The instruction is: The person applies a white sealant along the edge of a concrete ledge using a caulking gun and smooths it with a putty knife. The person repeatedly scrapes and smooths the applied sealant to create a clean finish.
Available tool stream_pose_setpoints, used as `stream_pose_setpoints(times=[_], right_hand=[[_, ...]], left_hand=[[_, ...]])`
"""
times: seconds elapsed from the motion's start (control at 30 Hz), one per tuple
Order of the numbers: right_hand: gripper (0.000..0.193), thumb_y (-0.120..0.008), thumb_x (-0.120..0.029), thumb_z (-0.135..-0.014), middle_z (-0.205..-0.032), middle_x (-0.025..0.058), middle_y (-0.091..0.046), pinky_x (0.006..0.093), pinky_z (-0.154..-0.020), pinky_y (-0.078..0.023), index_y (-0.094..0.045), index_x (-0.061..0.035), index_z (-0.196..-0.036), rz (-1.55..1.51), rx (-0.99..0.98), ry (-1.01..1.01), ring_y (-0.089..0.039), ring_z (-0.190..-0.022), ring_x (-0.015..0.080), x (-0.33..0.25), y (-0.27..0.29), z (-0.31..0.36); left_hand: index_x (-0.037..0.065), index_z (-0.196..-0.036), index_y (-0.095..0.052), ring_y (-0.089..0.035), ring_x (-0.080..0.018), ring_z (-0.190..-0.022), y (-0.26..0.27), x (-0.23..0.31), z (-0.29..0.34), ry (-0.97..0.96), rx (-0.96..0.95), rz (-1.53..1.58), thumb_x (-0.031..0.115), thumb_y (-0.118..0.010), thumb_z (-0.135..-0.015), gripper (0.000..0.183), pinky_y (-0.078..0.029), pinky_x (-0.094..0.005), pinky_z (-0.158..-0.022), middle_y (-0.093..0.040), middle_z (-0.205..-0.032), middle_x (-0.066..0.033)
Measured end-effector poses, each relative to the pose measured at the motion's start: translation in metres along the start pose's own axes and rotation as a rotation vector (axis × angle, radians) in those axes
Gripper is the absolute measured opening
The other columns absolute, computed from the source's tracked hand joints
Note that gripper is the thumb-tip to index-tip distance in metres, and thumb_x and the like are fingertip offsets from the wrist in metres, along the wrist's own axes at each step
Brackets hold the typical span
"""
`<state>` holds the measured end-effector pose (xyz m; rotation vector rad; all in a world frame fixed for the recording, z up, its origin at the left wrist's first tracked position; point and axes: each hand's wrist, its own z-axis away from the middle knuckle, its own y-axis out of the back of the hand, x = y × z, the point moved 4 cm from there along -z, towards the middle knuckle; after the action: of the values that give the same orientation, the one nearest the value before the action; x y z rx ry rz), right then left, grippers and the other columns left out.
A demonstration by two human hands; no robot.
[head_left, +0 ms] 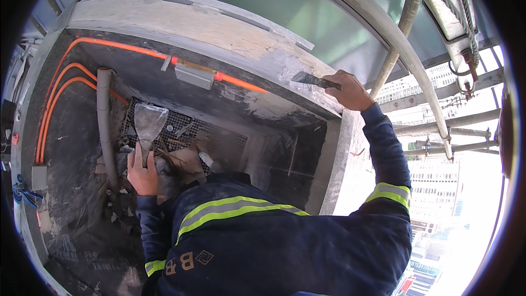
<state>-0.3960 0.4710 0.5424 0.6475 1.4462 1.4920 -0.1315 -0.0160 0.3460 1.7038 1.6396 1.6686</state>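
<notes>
My right hand (349, 91) is closed round the dark handle of a small putty knife (308, 79), at the right end of a concrete ledge (213, 32). The knife's blade lies on or just over a pale smeared patch of filler (278, 67); whether it touches cannot be told. Lower and to the left, my left hand (142, 174) grips the handle of a wide putty knife (149, 122) with its blade pointing away from me. Pale grey material coats part of that blade. It is held above the recess floor, apart from the ledge.
Orange conduit (123, 45) runs along the recess wall to a grey junction box (194, 75). A grey pipe (104, 115) rises left of my left hand. Rubble and cardboard (186, 160) lie on the recess floor. Scaffold tubes (394, 38) and wire rope (463, 5) hang at the upper right.
</notes>
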Motion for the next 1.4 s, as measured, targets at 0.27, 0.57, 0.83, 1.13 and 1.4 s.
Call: stream_pose_setpoints(times=[0.27, 0.57, 0.83, 1.13, 1.4], right_hand=[[0.042, -0.071, -0.022, -0.088, -0.107, 0.0231, -0.065, 0.0425, -0.094, -0.047, -0.067, -0.0006, -0.124, -0.087, 0.052, 0.104, -0.062, -0.103, 0.0386, -0.013, -0.022, -0.034], [0.042, -0.073, -0.016, -0.085, -0.111, 0.0185, -0.063, 0.0418, -0.095, -0.046, -0.068, -0.0054, -0.125, -0.061, -0.008, 0.148, -0.060, -0.106, 0.0353, 0.022, -0.019, -0.040], [0.040, -0.074, -0.013, -0.082, -0.111, 0.0144, -0.062, 0.0404, -0.095, -0.047, -0.070, -0.0084, -0.122, -0.188, 0.006, 0.225, -0.059, -0.106, 0.0315, 0.041, -0.028, -0.060], [0.040, -0.073, -0.006, -0.079, -0.113, 0.0116, -0.062, 0.0375, -0.095, -0.047, -0.070, -0.0060, -0.119, -0.141, -0.011, 0.334, -0.059, -0.107, 0.0290, 0.043, -0.021, -0.094], [0.040, -0.072, 0.000, -0.080, -0.114, 0.0107, -0.062, 0.0371, -0.094, -0.047, -0.069, -0.0053, -0.120, -0.205, -0.007, 0.268, -0.060, -0.108, 0.0282, 0.050, -0.003, -0.116]], left_hand=[[0.007, -0.132, -0.063, -0.063, -0.0390, -0.100, 0.004, 0.001, 0.008, 0.005, 0.014, -0.028, 0.025, -0.071, -0.090, 0.047, -0.051, -0.0447, -0.085, -0.065, -0.110, -0.0201], [0.004, -0.132, -0.062, -0.063, -0.0383, -0.097, 0.009, 0.005, 0.017, -0.002, 0.031, -0.039, 0.022, -0.072, -0.089, 0.048, -0.051, -0.0437, -0.082, -0.063, -0.106, -0.0188], [0.004, -0.132, -0.063, -0.063, -0.0383, -0.096, 0.010, 0.017, 0.016, -0.029, 0.043, -0.060, 0.023, -0.072, -0.089, 0.047, -0.051, -0.0439, -0.082, -0.064, -0.107, -0.0183], [0.007, -0.133, -0.062, -0.064, -0.0386, -0.100, 0.010, 0.028, 0.023, 0.045, 0.070, -0.086, 0.024, -0.071, -0.089, 0.048, -0.052, -0.0435, -0.084, -0.065, -0.112, -0.0183], [0.006, -0.132, -0.062, -0.064, -0.0377, -0.102, 0.015, 0.013, 0.039, 0.105, 0.081, -0.075, 0.023, -0.071, -0.089, 0.048, -0.052, -0.0433, -0.086, -0.065, -0.114, -0.0180]])
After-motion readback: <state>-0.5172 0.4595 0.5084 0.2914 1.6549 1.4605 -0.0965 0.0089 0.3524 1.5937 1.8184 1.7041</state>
